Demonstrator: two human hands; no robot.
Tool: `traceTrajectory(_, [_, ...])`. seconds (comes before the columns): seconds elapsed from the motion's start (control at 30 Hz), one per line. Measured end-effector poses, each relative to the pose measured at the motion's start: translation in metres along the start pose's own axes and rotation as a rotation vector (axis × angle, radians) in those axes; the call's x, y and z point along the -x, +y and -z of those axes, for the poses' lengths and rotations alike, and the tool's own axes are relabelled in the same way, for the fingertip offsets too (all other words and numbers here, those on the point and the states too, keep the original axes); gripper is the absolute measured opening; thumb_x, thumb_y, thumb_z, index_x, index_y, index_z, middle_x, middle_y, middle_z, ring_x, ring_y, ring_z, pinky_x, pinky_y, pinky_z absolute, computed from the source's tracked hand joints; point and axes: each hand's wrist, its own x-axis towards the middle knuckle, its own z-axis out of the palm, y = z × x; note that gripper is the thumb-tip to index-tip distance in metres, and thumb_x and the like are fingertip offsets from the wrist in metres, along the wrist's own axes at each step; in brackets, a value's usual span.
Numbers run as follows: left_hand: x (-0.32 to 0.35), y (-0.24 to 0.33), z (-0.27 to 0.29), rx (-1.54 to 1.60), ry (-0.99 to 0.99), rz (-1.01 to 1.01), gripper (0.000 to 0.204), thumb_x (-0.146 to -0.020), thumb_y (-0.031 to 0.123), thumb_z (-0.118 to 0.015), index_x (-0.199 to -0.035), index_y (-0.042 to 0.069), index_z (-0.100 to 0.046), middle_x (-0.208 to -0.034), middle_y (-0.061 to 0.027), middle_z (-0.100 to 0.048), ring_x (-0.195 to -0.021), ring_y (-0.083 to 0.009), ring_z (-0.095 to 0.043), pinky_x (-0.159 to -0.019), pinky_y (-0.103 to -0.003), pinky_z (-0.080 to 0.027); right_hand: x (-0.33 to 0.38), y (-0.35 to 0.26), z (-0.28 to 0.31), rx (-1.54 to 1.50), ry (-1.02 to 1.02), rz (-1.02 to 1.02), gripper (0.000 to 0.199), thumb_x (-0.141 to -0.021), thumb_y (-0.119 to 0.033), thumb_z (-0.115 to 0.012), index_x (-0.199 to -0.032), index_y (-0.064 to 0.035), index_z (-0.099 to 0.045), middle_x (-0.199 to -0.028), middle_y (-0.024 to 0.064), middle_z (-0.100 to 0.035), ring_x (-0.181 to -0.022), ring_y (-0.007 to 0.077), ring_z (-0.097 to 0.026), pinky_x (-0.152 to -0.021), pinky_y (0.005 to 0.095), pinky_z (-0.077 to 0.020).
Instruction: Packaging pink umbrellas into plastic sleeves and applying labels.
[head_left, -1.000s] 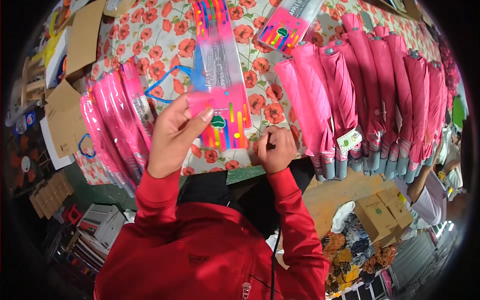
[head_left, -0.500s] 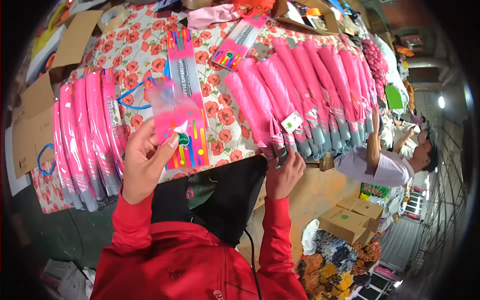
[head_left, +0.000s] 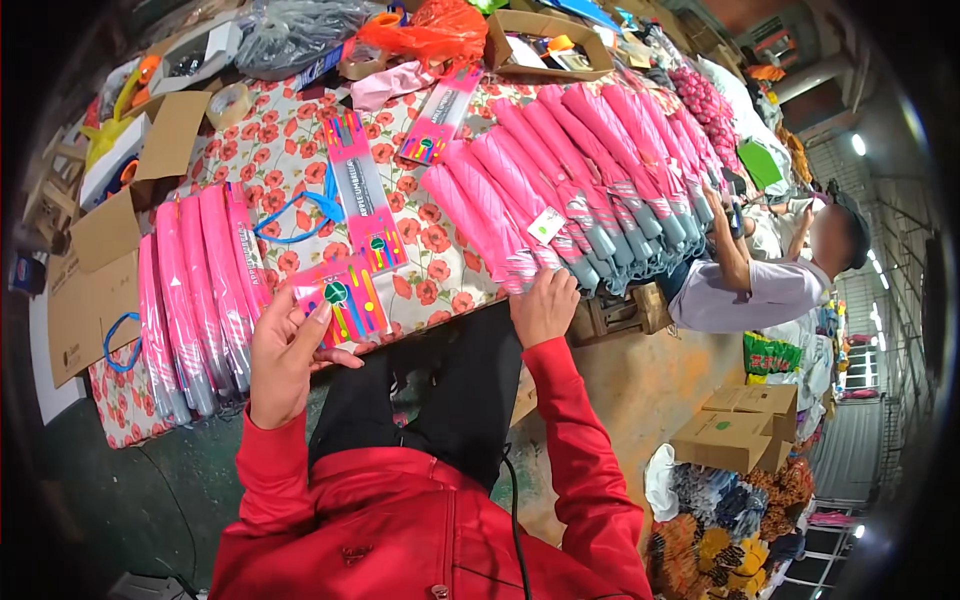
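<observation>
My left hand (head_left: 282, 355) pinches a pink umbrella sleeve (head_left: 358, 300) with coloured stripes and a round green mark, just over the table's near edge. At the near left end of a row of folded pink umbrellas (head_left: 590, 150), my right hand (head_left: 545, 308) has its fingers closed round the lower end of the closest umbrella (head_left: 468, 212); its handle is hidden. A white tag (head_left: 545, 225) hangs beside that hand. Farther back lie a flat pink sleeve (head_left: 358, 180) and another clear-and-pink sleeve (head_left: 440, 112). To the left sit several umbrellas in clear sleeves (head_left: 205, 280).
Blue straps (head_left: 300, 215) lie on the floral tablecloth (head_left: 425, 285). Cardboard boxes (head_left: 95, 290) stand at the left, with a tape roll (head_left: 229, 105) behind. An orange bag (head_left: 435, 35) and an open box (head_left: 545, 50) are at the back. A person (head_left: 740, 285) works at the right.
My left hand has lowered the sleeve, which now tilts flatter toward the near edge. My right hand has shifted slightly up and left, staying at the umbrella's end. The view has shifted too.
</observation>
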Motion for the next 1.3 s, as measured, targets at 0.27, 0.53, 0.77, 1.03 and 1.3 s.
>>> traceTrajectory(0.27, [0.015, -0.010, 0.015, -0.040, 0.046, 0.061, 0.030, -0.102, 0.008, -0.055, -0.130, -0.003, -0.051, -0.107, -0.0183, -0.068, -0.076, -0.0198, -0.069, -0.061, -0.026, -0.061, 0.000, 0.024, 0.025, -0.739, -0.038, -0.037, 0.041, -0.084, -0.031, -0.074, -0.101, 0.0048, -0.062, -0.092, 0.0170, -0.061, -0.080, 0.0293, -0.058, -0.069, 0.0371, -0.0482])
traceTrajectory(0.53, [0.020, -0.017, -0.004, -0.039, 0.028, 0.045, 0.029, -0.102, 0.009, -0.056, -0.128, -0.003, -0.053, -0.107, -0.0178, -0.069, -0.078, -0.0215, -0.071, -0.065, -0.026, -0.061, -0.009, 0.035, 0.069, -1.564, -0.647, -0.397, 0.034, -0.094, -0.027, -0.067, -0.108, 0.0035, -0.061, -0.086, 0.0090, -0.058, -0.073, 0.0157, -0.052, -0.061, 0.0285, -0.0448])
traceTrajectory(0.77, [0.019, -0.022, -0.006, -0.003, 0.048, 0.051, 0.029, -0.102, 0.009, -0.056, -0.127, -0.003, -0.053, -0.104, -0.0169, -0.070, -0.076, -0.0215, -0.072, -0.067, -0.026, -0.061, 0.011, 0.030, 0.124, -2.064, -0.680, -0.299, 0.030, -0.100, -0.018, -0.058, -0.120, 0.0034, -0.058, -0.088, 0.0077, -0.058, -0.070, 0.0140, -0.051, -0.059, 0.0258, -0.0425])
traceTrajectory(1.03, [0.020, -0.006, 0.016, -0.211, 0.071, -0.003, 0.035, -0.100, 0.013, -0.060, -0.129, -0.006, -0.054, -0.104, -0.0155, -0.069, -0.079, -0.0176, -0.069, -0.063, -0.025, -0.059, 0.100, 0.003, 0.155, -2.132, -0.612, -0.287, 0.053, -0.085, 0.003, -0.062, -0.136, 0.0011, -0.047, -0.111, 0.0148, -0.061, -0.067, 0.0142, -0.051, -0.053, 0.0230, -0.0406])
traceTrajectory(1.3, [0.006, 0.027, 0.010, -0.214, 0.165, -0.199, 0.020, -0.100, 0.013, -0.060, -0.106, -0.004, -0.068, -0.085, -0.0006, -0.065, -0.069, -0.0026, -0.049, -0.059, -0.014, -0.037, 0.191, 0.023, 0.167, -1.466, -0.128, -0.324, 0.053, -0.078, 0.003, -0.068, -0.129, 0.0011, -0.055, -0.098, 0.0091, -0.065, -0.077, 0.0155, -0.055, -0.072, 0.0262, -0.0465])
